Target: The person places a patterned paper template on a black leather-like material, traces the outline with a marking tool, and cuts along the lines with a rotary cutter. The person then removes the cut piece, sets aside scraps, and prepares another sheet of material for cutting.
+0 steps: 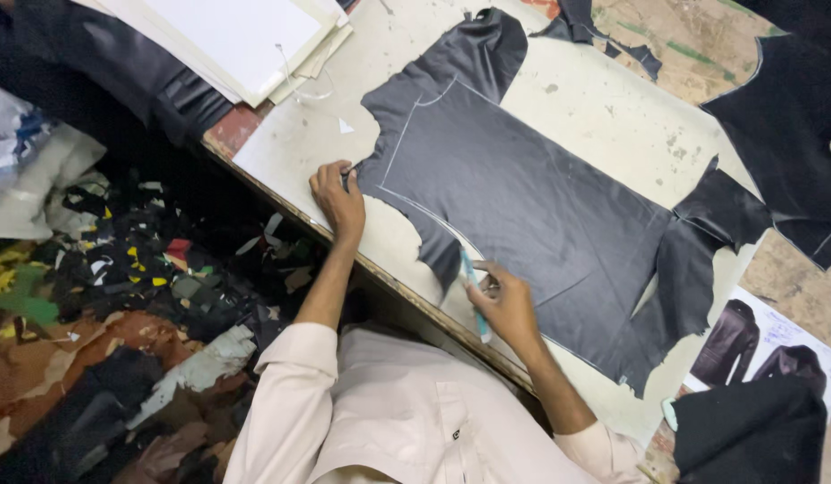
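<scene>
Bottom of frame: cream shirt [406, 421] of the person, both sleeves rolled and forearms reaching up to the table edge. Right hand [507, 306], lower centre, is closed in a pinch on a slim light-blue-handled tool [474, 300]; the tool's tip sits at the lower edge of the black leather piece [523, 197], right on the pale marked line there. Cannot tell if the tool is a blade or a marker. Left hand [339, 199], centre left, has its fingers curled together and pressing down on the left edge of the same leather, thumb side at the edge. The leather lies flat on the worn cream table [604, 108], spreads from centre to right of frame, has ragged outer edges, and carries a thin light outline drawn inside it. Small white triangle scrap [346, 126] lies on the table just above the left hand. Lower right: a printed sheet showing dark jackets [765, 345], with a black cloth heap [756, 430] below it. Left of frame, below the table: a floor pile of mixed scraps [120, 269] in black, brown, yellow and green. Upper left: a stack of white and cream card sheets [245, 36] on the table corner. Upper right: a second black leather piece [792, 125] with light edge marking, well apart from the hands.
</scene>
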`<state>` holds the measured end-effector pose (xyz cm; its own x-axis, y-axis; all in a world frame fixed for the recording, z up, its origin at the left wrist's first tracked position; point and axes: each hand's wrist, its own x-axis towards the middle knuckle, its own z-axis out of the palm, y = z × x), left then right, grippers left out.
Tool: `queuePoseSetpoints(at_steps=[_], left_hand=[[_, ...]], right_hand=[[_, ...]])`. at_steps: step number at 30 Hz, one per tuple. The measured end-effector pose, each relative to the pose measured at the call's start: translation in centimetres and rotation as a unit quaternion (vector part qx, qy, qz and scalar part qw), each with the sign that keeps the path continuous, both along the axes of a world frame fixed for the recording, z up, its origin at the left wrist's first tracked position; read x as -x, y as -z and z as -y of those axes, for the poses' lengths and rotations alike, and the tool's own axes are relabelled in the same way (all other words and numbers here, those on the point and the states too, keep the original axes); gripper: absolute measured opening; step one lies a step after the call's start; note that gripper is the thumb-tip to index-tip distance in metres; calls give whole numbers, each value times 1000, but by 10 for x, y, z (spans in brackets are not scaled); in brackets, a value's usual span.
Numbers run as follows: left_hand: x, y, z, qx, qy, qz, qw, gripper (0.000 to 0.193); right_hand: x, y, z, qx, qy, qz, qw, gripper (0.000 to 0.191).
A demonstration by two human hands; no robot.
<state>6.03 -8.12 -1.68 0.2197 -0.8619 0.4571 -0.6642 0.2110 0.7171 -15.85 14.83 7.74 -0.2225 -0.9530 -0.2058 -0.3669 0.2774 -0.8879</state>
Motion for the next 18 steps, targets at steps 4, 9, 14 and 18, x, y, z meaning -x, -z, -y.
queuePoseSetpoints(at_steps=[4, 9, 14, 18], left_hand=[[-5, -5, 10, -65, 14, 0, 998, 30], [-11, -18, 75, -90, 103, 47, 990, 46], [19, -28, 190, -12, 239, 68, 969, 59], [51, -33, 253, 30, 342, 78, 936, 64]], right_hand=[[-6, 14, 30, 63, 65, -92, 992, 37], [-59, 33, 140, 111, 84, -151, 979, 41], [-84, 55, 275, 114, 141, -187, 965, 42], [-87, 66, 326, 201, 151, -292, 923, 40]])
